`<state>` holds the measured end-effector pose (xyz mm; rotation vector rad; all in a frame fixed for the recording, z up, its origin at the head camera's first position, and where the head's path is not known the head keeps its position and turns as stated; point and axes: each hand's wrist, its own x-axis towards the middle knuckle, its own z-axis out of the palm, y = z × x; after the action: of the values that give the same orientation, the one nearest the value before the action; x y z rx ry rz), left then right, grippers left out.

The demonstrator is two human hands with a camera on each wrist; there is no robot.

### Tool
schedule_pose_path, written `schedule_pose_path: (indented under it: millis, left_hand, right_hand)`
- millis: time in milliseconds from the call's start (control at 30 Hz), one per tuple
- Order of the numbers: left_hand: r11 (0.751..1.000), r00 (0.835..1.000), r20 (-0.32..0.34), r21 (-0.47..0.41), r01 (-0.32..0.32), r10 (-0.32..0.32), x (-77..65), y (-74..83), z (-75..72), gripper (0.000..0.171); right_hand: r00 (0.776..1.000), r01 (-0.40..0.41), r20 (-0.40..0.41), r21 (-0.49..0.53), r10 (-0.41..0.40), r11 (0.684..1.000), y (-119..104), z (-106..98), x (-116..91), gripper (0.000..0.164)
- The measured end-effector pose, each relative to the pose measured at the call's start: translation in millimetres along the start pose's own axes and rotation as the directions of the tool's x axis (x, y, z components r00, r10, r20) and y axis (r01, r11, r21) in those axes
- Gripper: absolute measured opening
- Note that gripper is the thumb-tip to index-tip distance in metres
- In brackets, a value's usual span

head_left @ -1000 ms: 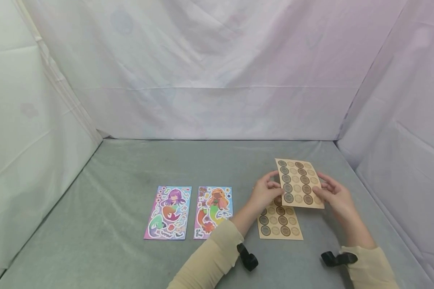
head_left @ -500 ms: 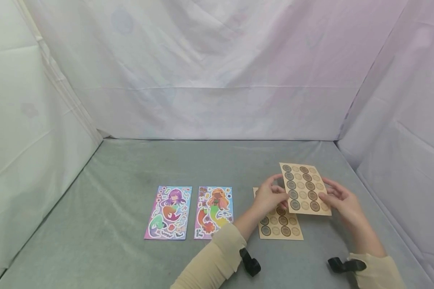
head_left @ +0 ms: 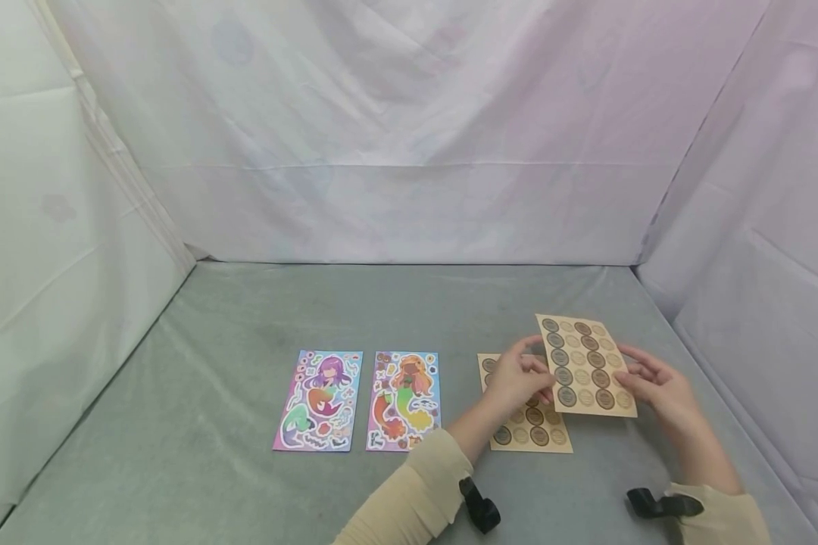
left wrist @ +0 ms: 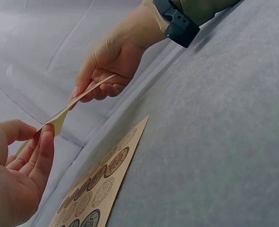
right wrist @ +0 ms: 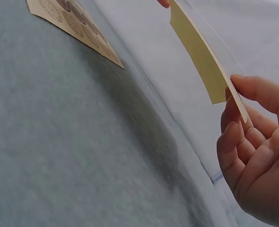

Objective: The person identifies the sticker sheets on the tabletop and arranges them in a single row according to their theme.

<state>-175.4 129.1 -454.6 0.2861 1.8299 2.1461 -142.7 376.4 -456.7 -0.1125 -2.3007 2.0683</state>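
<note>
A tan sticker sheet [head_left: 584, 369] printed with rows of round dark and light seals is held up off the table between both hands. My left hand [head_left: 516, 375] pinches its left edge between thumb and fingers. On the opposite edge, my right hand [head_left: 663, 390] pinches it the same way. The sheet's pale yellow back [right wrist: 201, 56] shows in the right wrist view, slightly bowed. Beneath and to the left lies a second tan sticker sheet [head_left: 532, 435] flat on the table, partly covered by my left hand and the raised sheet.
Two colourful mermaid sticker sheets lie side by side to the left: a purple-haired one [head_left: 319, 401] and an orange-haired one [head_left: 404, 401]. The grey cloth-covered table [head_left: 245, 310] is bounded by white fabric walls [head_left: 409, 212] at the back and sides.
Both hands have moved to the right and a little toward the near edge, carrying the raised sticker sheet. More of the flat tan sheet's upper left corner shows now. The mermaid sheets stayed put.
</note>
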Motion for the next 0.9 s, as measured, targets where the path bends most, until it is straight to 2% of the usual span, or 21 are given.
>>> schedule_pose_path:
  millis: [167, 333, 900]
  left_hand:
    - [1.0, 1.0, 0.022, 0.001, -0.018, 0.018, -0.4, -3.3, 1.2, 0.066]
    - [1.0, 0.999, 0.042, -0.011, -0.027, 0.028, -0.6, -6.2, 2.8, 0.069]
    - [1.0, 0.999, 0.042, 0.019, 0.014, -0.015, -4.4, -11.7, 9.7, 0.078]
  right_hand:
    - [1.0, -0.014, 0.005, -0.029, 0.014, 0.999, 3, -4, 0, 0.046]
    - [1.0, -0.003, 0.026, -0.012, 0.003, 1.0, 8, -8, -1, 0.048]
    - [0.994, 0.032, 0.101, 0.038, -0.036, 0.999, 17, -17, -4, 0.05]
